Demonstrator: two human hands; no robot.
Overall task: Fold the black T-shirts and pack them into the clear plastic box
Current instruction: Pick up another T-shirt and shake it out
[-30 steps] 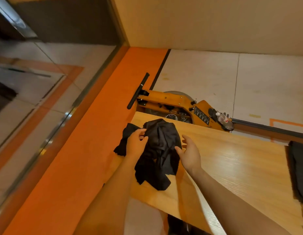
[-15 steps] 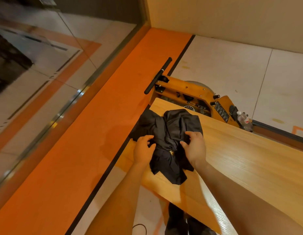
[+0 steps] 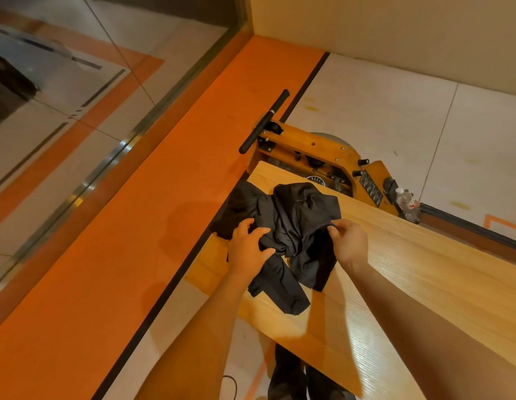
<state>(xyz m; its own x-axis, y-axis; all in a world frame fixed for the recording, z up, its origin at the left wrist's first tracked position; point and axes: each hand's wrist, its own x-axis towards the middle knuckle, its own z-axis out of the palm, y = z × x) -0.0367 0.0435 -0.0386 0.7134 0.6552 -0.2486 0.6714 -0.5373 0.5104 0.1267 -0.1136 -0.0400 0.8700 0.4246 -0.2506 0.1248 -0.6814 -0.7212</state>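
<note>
A crumpled black T-shirt (image 3: 291,223) lies at the far left end of the wooden table (image 3: 409,278), with one part hanging over the table's left edge. My left hand (image 3: 248,249) grips the bunched cloth on the shirt's left side. My right hand (image 3: 349,241) pinches a fold of the cloth on the shirt's right side. The clear plastic box is not in view.
Behind the table's far end stands a wooden rowing machine (image 3: 323,157) with a black handle bar (image 3: 264,122). A plastic bottle (image 3: 407,200) sits on it at the right. An orange floor strip (image 3: 135,226) and a glass wall (image 3: 78,111) run along the left.
My right hand has come onto the shirt and taken hold of a fold. My left hand shifted lower on the cloth. The shirt has spread out a little on the table.
</note>
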